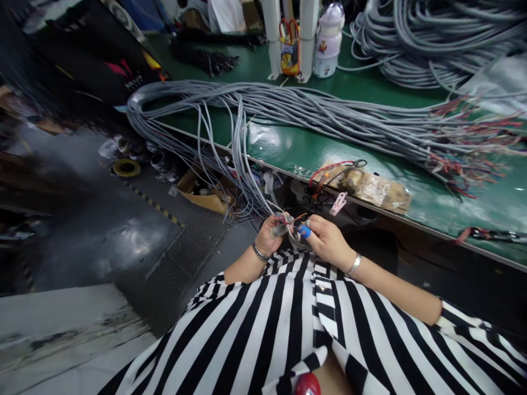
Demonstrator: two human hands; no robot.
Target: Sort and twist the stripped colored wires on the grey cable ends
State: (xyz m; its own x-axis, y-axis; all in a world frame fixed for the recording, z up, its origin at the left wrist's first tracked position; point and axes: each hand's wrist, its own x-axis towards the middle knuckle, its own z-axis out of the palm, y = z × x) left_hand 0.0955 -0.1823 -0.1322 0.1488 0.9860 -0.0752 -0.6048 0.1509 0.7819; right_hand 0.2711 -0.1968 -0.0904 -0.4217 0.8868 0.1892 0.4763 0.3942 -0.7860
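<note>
My left hand (pixel 272 233) grips the end of a grey cable (pixel 241 181) that hangs down from the green workbench (pixel 313 148), with thin coloured wires fanning out of the cable tip (pixel 290 219). My right hand (pixel 327 238) is closed next to it, and a blue-taped fingertip (pixel 304 231) pinches at those wires. Both hands are held close together in front of my striped shirt, below the bench edge. Exactly what the right fingers hold is too small to tell apart.
A long bundle of grey cables (pixel 329 118) lies across the bench, its stripped coloured ends at the right (pixel 465 148). A coil of cable (pixel 432 44) sits at the back right, a white bottle (pixel 327 41) beside posts, and a taped block (pixel 370 186) at the edge.
</note>
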